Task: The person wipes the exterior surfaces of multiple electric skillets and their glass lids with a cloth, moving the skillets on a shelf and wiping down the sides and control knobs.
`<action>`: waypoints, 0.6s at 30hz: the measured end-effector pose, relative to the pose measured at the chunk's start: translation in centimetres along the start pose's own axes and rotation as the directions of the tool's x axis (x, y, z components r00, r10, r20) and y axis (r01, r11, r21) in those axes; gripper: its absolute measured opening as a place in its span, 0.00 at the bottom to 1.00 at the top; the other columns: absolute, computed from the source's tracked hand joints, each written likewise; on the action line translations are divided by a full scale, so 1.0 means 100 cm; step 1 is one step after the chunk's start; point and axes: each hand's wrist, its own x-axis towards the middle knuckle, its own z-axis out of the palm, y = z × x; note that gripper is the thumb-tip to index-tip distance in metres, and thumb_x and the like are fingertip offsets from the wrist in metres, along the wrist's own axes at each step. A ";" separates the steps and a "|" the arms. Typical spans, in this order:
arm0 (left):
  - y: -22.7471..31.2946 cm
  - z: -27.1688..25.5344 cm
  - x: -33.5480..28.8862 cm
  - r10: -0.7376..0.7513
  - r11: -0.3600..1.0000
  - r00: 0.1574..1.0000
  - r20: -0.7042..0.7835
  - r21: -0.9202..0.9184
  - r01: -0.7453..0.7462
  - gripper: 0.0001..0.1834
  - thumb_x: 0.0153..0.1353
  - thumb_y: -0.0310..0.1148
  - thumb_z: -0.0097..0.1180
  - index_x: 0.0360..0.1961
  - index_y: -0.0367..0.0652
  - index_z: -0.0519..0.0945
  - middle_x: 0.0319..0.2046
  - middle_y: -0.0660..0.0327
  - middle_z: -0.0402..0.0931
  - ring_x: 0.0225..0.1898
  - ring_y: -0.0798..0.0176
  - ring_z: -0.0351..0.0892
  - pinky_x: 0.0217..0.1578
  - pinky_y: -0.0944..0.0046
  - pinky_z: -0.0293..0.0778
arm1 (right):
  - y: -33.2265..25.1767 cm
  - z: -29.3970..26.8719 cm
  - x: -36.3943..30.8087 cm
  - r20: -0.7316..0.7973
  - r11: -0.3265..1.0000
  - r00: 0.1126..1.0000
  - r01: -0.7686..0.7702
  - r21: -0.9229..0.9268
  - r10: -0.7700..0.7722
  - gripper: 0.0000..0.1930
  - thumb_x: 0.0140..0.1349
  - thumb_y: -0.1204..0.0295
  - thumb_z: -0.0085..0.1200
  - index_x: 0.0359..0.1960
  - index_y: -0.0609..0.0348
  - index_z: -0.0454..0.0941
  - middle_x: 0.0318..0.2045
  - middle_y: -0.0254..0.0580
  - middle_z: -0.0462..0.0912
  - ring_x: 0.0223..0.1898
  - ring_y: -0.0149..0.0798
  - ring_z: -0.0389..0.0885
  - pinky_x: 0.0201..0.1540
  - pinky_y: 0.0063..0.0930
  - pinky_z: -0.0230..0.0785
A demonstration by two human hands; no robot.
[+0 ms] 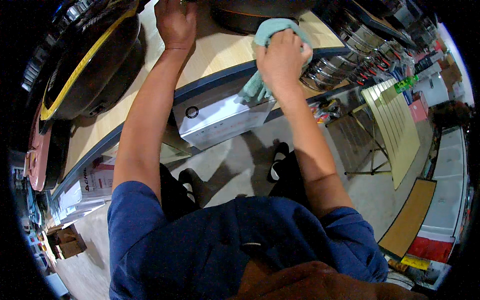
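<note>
My right hand (282, 62) is closed on a light green cloth (277, 25). The cloth bunches around the fingers, and one end hangs over the dark front edge of a wooden shelf (215, 50). Just beyond the cloth, a dark rounded vessel with a thin orange line (250, 11) stands on the shelf, its upper part out of view. My left hand (175, 25) reaches to the far side of the shelf. Its fingers run into the top rim of the picture, so their pose is hidden.
Left on the shelf stands a large dark oval vessel with a yellow rim (92, 67), near a pink case (40, 150). Below is a white box (225, 120). To the right are shiny metal pots (325, 72) and a slatted folding table (392, 120).
</note>
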 end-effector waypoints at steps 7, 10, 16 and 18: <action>-0.001 -0.001 0.000 0.000 1.000 1.000 0.031 -0.025 0.000 0.21 0.62 0.26 0.54 0.58 0.41 0.77 0.54 0.49 0.73 0.58 0.43 0.72 0.60 0.49 0.68 | 0.011 0.007 -0.009 0.073 0.985 0.996 0.033 0.169 -0.046 0.16 0.60 0.63 0.55 0.39 0.65 0.81 0.42 0.50 0.80 0.48 0.53 0.75 0.56 0.56 0.56; -0.004 -0.002 -0.002 -0.007 1.000 1.000 0.025 -0.027 0.008 0.22 0.64 0.31 0.56 0.59 0.40 0.76 0.54 0.48 0.73 0.58 0.43 0.72 0.60 0.49 0.68 | 0.018 0.002 0.001 -0.142 0.988 0.990 0.035 0.148 -0.014 0.16 0.59 0.64 0.57 0.41 0.66 0.79 0.45 0.52 0.77 0.49 0.55 0.75 0.57 0.56 0.56; -0.013 0.004 -0.006 0.048 0.993 0.999 -0.009 -0.106 -0.049 0.22 0.66 0.36 0.57 0.60 0.40 0.76 0.55 0.49 0.71 0.59 0.44 0.71 0.60 0.48 0.67 | 0.050 0.008 0.013 -0.006 0.986 0.999 -0.032 0.166 0.034 0.15 0.53 0.70 0.62 0.41 0.67 0.79 0.46 0.54 0.76 0.54 0.56 0.73 0.60 0.59 0.58; -0.011 -0.001 -0.006 0.083 0.992 0.996 -0.014 -0.095 -0.084 0.22 0.66 0.34 0.58 0.60 0.41 0.76 0.56 0.49 0.71 0.59 0.44 0.71 0.61 0.48 0.67 | 0.051 0.010 0.008 -0.020 0.984 0.990 0.139 0.112 -0.138 0.15 0.53 0.70 0.62 0.40 0.65 0.79 0.45 0.54 0.76 0.54 0.56 0.74 0.61 0.58 0.58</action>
